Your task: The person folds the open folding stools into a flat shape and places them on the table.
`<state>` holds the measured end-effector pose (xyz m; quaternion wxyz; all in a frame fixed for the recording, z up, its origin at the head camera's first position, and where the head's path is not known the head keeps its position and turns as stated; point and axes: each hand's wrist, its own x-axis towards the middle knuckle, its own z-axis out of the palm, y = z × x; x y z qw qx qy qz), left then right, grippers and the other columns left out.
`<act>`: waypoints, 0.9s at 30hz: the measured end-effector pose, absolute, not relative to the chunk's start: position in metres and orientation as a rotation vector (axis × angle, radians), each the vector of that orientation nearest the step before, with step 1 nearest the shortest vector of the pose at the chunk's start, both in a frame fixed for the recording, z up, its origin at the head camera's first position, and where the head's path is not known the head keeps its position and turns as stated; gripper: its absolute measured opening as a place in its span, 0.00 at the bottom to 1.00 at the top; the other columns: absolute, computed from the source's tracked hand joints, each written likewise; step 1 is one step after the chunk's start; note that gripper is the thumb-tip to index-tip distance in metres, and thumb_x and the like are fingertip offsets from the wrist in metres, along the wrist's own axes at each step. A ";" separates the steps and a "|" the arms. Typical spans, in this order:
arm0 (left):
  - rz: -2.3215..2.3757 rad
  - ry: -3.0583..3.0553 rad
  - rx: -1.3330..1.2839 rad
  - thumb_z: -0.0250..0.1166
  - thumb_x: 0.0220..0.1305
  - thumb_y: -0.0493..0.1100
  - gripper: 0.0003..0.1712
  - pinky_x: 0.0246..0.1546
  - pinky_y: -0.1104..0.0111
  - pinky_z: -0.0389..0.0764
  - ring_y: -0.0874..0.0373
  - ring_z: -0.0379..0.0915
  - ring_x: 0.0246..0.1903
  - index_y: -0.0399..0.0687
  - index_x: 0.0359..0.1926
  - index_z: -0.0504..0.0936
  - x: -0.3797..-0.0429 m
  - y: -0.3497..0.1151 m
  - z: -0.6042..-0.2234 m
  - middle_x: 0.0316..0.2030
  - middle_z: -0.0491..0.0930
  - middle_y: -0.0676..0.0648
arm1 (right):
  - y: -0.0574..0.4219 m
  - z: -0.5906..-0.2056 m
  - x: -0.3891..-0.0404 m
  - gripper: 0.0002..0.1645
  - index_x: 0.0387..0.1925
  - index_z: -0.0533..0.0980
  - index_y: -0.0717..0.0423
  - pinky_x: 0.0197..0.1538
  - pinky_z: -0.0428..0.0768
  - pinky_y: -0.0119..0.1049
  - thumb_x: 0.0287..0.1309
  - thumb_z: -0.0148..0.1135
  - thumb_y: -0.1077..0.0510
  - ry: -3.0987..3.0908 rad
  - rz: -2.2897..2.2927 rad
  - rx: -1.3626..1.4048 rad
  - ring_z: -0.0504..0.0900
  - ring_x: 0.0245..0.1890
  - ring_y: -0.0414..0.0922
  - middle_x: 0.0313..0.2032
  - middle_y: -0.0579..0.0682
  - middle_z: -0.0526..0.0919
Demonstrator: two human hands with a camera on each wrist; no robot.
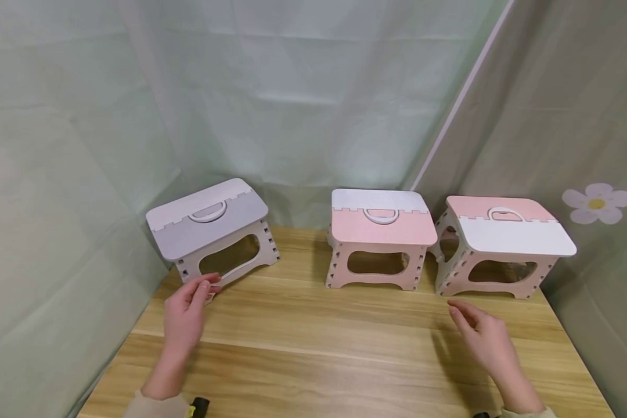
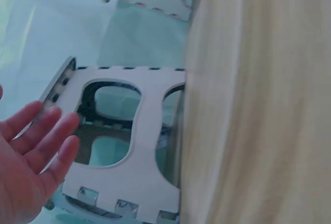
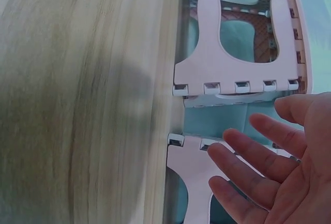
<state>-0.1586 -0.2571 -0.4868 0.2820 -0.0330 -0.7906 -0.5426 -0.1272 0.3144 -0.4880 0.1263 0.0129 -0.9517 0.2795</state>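
Three unfolded folding step stools stand on the wooden table. The grey and white stool (image 1: 209, 216) is at the left, turned at an angle. A pink stool with a white rear half (image 1: 381, 227) stands in the middle, and a white-fronted stool with a pink rear half (image 1: 512, 235) is at the right. My left hand (image 1: 185, 313) hovers in front of the grey stool with relaxed fingers, holding nothing. My right hand (image 1: 486, 339), also holding nothing, hovers above the table in front of the right stool. Spread fingers (image 3: 253, 157) show in the right wrist view.
The wooden table (image 1: 313, 354) extends toward me. Pale green fabric (image 1: 303, 104) hangs behind it and along the left. A greyish curtain (image 1: 548, 116) with white flowers hangs at the right, close to the right stool.
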 end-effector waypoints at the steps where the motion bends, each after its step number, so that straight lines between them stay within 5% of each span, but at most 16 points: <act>1: -1.476 -2.071 -0.074 0.55 0.82 0.33 0.15 0.42 0.80 0.80 0.69 0.86 0.39 0.31 0.53 0.88 -0.159 -0.259 -0.484 0.45 0.90 0.41 | 0.314 -0.488 -0.127 0.22 0.62 0.84 0.57 0.44 0.84 0.59 0.81 0.58 0.48 -2.769 0.813 0.035 0.90 0.42 0.56 0.50 0.60 0.90; 8: -1.599 -1.738 0.069 0.54 0.81 0.31 0.16 0.42 0.76 0.81 0.59 0.83 0.41 0.23 0.58 0.82 -0.159 -0.268 -0.467 0.42 0.85 0.47 | 0.312 -0.486 -0.125 0.22 0.62 0.84 0.58 0.42 0.84 0.57 0.81 0.58 0.49 -2.774 0.833 0.017 0.90 0.42 0.56 0.51 0.61 0.90; 13: -1.518 -1.663 0.209 0.56 0.78 0.32 0.19 0.50 0.75 0.72 0.59 0.74 0.51 0.33 0.65 0.79 -0.163 -0.273 -0.460 0.49 0.78 0.53 | 0.313 -0.486 -0.124 0.22 0.62 0.84 0.58 0.42 0.84 0.56 0.81 0.58 0.49 -2.766 0.831 0.013 0.90 0.42 0.57 0.50 0.61 0.90; 19: -1.613 -1.625 0.348 0.56 0.75 0.34 0.34 0.60 0.72 0.60 0.56 0.58 0.66 0.45 0.78 0.61 -0.172 -0.279 -0.454 0.63 0.65 0.54 | 0.313 -0.486 -0.123 0.22 0.62 0.84 0.58 0.43 0.84 0.56 0.81 0.59 0.49 -2.774 0.829 0.009 0.89 0.44 0.57 0.51 0.60 0.90; 27: -1.967 -1.559 0.554 0.56 0.81 0.47 0.41 0.69 0.73 0.54 0.59 0.45 0.70 0.60 0.82 0.43 -0.183 -0.285 -0.443 0.71 0.49 0.52 | 0.314 -0.486 -0.121 0.20 0.61 0.84 0.59 0.42 0.84 0.54 0.81 0.60 0.51 -2.760 0.836 0.021 0.89 0.44 0.57 0.50 0.60 0.90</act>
